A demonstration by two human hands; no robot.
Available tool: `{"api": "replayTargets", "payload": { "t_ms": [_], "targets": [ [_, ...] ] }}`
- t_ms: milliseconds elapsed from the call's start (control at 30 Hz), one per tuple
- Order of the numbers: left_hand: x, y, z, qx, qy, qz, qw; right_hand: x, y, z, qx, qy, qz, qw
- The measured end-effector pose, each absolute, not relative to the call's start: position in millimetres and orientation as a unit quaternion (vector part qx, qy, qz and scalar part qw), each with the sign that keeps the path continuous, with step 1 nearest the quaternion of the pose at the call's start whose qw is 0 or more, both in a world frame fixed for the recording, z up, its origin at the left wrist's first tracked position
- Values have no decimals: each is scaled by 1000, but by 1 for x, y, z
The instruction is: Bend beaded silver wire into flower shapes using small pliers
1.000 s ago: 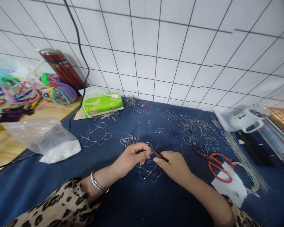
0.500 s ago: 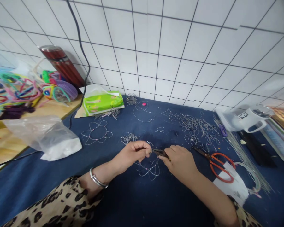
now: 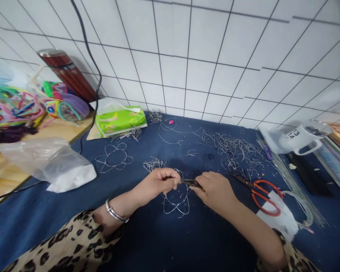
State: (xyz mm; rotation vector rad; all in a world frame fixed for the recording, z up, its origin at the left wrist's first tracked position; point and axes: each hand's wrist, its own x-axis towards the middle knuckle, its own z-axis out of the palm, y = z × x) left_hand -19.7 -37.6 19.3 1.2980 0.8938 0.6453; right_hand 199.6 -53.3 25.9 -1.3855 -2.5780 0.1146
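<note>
Between my hands hangs a flower-shaped wire piece [image 3: 176, 206] with looped petals and small pink beads. My left hand [image 3: 164, 180] pinches it at its upper left edge, fingers closed. In my right hand [image 3: 217, 190] is a pair of pliers [image 3: 193, 183], dark-jawed with a bit of yellow on the handle. The plier tips meet the wire right beside my left fingertips; what exactly they grip is too small to tell. A second wire flower [image 3: 115, 156] lies flat on the blue cloth [image 3: 147, 241] to the left. Just behind my left hand is a small heap of wire pieces [image 3: 154, 163].
Orange-handled scissors [image 3: 265, 196] lie right of my right hand, partly on white paper [image 3: 277, 223]. Tangled wire [image 3: 238, 147] spreads behind them. A white mug [image 3: 306, 139] stands far right. Leftward are a plastic bag [image 3: 51, 162], a green tissue pack [image 3: 117, 121] and a red flask [image 3: 68, 73].
The view has shifted slightly. The pliers now lie straighter and show more of their length beside my left fingertips. Both hands keep their hold.
</note>
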Motion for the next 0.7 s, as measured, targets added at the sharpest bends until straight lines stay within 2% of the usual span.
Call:
{"api": "replayTargets", "payload": {
  "t_ms": [400,700],
  "targets": [
    [-16,-45,25,605,438,305,591,192,-64,35,-534,-833,121,80],
    [-17,-44,25,591,434,320,600,190,-62,32,-534,-791,274,114]
  ]
}}
